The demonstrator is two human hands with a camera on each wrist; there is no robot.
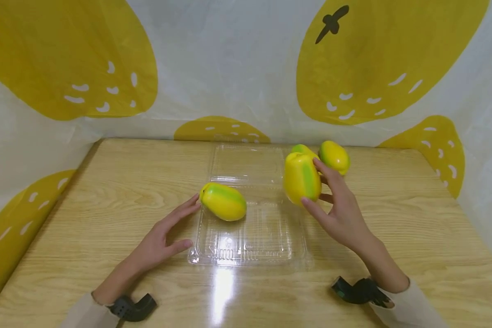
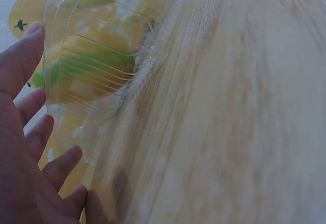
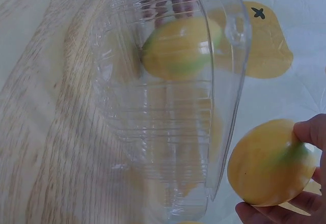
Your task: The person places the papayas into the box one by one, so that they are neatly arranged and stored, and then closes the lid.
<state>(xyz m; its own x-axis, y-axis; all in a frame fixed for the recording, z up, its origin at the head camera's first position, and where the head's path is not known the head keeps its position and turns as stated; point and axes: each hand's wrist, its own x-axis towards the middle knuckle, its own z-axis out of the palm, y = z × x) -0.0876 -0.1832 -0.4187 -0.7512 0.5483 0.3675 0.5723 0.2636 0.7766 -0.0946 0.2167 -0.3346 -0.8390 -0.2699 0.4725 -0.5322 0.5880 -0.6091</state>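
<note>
My right hand point(image 1: 344, 218) grips a yellow papaya point(image 1: 298, 178) with a green streak, thumb on the near side and fingers round the right. The fruit is held up over the right side of a clear plastic clamshell box point(image 1: 266, 255), whose lid point(image 1: 248, 161) lies open toward the back. Another papaya point(image 1: 223, 202) lies on its side in the box's left part; through the clear wall it shows in the left wrist view point(image 2: 86, 68). Beside that wall is my left hand point(image 1: 157, 246), fingers extended and spread, fingertips close to the rim and the fruit.
Two more papayas, one point(image 1: 334, 157) at the back right and one point(image 1: 305, 150) partly hidden behind the held fruit, lie near the table's back edge. A cloth point(image 1: 229, 59) printed with yellow fruit hangs behind the wooden table point(image 1: 139, 168).
</note>
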